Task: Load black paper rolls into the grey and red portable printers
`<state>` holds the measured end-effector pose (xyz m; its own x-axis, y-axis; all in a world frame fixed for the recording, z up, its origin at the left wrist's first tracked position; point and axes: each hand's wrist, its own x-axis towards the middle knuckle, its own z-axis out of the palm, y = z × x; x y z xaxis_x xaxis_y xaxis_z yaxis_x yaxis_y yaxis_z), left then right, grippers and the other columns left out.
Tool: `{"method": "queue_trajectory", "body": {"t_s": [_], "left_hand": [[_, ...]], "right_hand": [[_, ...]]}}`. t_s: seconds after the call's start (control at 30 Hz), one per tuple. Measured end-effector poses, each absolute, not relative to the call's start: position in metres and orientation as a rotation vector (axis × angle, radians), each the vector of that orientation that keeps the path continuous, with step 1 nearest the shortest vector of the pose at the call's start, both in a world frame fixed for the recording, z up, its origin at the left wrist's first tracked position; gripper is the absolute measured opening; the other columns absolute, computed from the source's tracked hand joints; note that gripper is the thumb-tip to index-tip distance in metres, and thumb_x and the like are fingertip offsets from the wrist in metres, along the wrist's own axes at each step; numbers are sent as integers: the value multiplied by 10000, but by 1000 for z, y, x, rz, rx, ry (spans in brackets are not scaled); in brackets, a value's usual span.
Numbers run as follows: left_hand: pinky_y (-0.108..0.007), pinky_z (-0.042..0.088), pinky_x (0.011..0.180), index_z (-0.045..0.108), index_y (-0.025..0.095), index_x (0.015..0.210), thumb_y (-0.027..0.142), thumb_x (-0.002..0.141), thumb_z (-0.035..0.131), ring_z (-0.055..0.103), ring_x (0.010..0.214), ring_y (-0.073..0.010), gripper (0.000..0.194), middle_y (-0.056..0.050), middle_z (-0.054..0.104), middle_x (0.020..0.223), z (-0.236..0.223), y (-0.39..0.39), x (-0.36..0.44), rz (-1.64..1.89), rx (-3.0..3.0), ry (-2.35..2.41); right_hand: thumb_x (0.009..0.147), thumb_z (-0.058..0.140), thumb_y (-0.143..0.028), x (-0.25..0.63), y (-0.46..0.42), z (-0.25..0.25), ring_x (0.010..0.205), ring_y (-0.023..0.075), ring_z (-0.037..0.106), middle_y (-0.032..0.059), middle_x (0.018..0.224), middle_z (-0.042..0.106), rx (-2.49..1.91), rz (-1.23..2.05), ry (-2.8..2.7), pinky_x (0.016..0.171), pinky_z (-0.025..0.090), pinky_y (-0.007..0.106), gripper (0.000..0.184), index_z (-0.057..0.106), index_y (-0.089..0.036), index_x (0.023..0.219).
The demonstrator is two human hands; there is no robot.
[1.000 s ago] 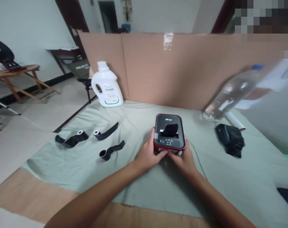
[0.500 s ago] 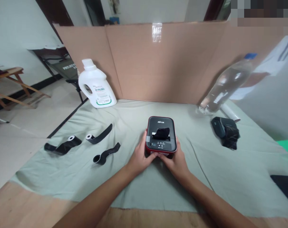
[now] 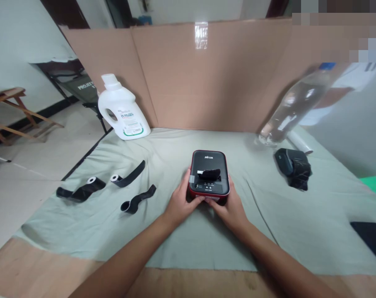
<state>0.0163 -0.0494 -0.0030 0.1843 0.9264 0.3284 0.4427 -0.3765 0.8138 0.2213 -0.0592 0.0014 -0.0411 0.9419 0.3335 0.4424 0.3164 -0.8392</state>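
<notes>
A small label printer (image 3: pixel 210 160), black on top with red sides, sits on the green cloth in front of me. A short black strip (image 3: pixel 209 174) sticks up out of the slot in its top. My left hand (image 3: pixel 181 202) grips its left side, and my right hand (image 3: pixel 230 207) grips the right. Both thumbs press on its front edge, nearly touching each other. Left of the hands lie partly unrolled black rolls: one at far left (image 3: pixel 85 190), one with a white core (image 3: pixel 128 179), and one curled nearer me (image 3: pixel 138 199).
A white detergent jug (image 3: pixel 123 109) stands at back left before a cardboard panel (image 3: pixel 206 82). At back right a clear bottle with a blue cap (image 3: pixel 295 105) leans. A black device with crumpled black wrapping (image 3: pixel 292 167) lies on the right; a dark flat object (image 3: pixel 369 240) is nearer. A person is partly visible behind.
The camera view has shifted slightly. Both hands keep their hold on the printer, which stays in place on the cloth; the black strip in its slot looks a little lower.
</notes>
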Motion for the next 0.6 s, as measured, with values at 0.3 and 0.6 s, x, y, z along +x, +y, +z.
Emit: {"method": "queue_trajectory", "body": {"t_s": [0.3,0.6], "left_hand": [[-428,458,1142,341,223,1542,428,913,705,465,1460,-292,755,-179,437,1591,-4,-57,17,1265,1955,1292],[-259,336,610,428,208,674,398,885,535,425,619,-127,303,46,406,630,56,-24,8,937,1507,1354]], "right_hand": [[832,809,-473,222,-58,2,1369,339,526,140,1499,524,-1249,664,-1666,1147,444,534,923,317,-251,1581],[832,785,-499,223,-57,-1,1381,380,500,166,1512,501,-1248,629,-1676,1130,431,611,935,297,-248,1590]]}}
